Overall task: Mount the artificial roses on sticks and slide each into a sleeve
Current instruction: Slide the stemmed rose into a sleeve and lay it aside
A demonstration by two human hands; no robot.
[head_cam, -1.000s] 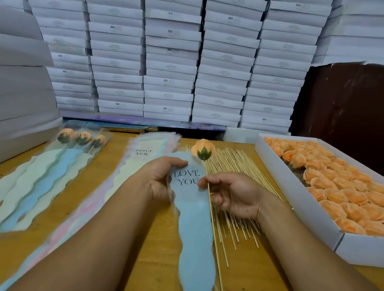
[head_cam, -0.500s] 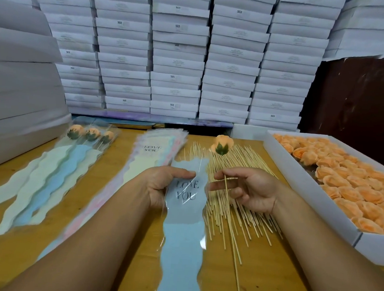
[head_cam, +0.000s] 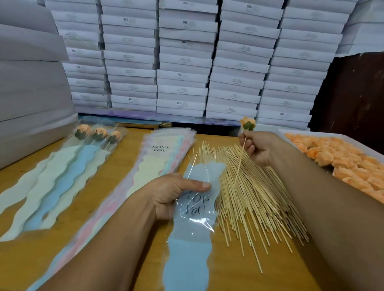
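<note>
Head view: right hand (head_cam: pixel 257 147) pinches the rose stick (head_cam: pixel 240 158), tip slanting down toward the sleeve (head_cam: pixel 197 190) mouth; left hand (head_cam: pixel 172 196) grips it mid-counter.

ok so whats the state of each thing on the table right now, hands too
left hand: grips blue sleeve
right hand: pinches stick of mounted rose
blue sleeve: mouth held open, no rose inside
mounted rose: on its stick, raised, outside the sleeve
finished roses: three, sleeved, lying flat
sleeve stack: flat, unfilled
loose sticks: bare, piled
rose box: open, holding loose roses
</note>
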